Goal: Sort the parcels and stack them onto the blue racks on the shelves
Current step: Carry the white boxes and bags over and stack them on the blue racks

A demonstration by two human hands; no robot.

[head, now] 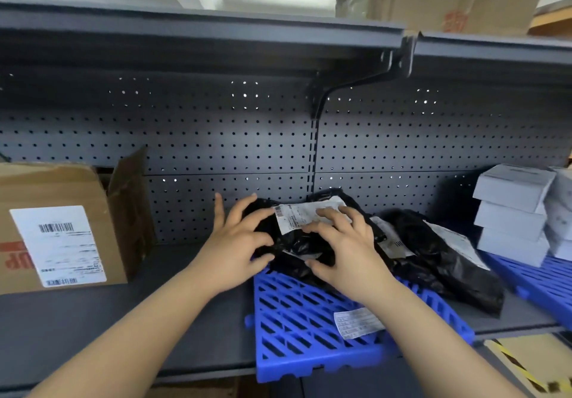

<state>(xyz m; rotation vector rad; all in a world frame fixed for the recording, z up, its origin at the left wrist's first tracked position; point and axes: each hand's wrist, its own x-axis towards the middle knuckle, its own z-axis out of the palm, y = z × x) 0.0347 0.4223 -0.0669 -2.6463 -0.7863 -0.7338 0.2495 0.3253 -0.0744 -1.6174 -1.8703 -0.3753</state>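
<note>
Both hands grip a black parcel (295, 244) that lies at the far edge of the blue rack (297, 326) in the middle of the grey shelf (93, 320). The left hand (238, 239) holds its left side, fingers spread and bent onto the plastic, thumb at the near edge. The right hand (340, 249) covers its right side, fingers splayed and curled over the crumpled white label (301, 215), thumb tucked against the near edge. A loose paper slip (356, 323) lies on the rack nearer the camera, beside the right forearm. Just to the right, a second black bag (439, 261) with its own label slumps half on the rack and half on the shelf. Further right, a stack of white boxes (510, 212) sits on another blue rack (538, 277). At the far left stands an open cardboard box (55, 227) with a barcode label. The perforated back panel (216, 137) runs behind everything
</note>
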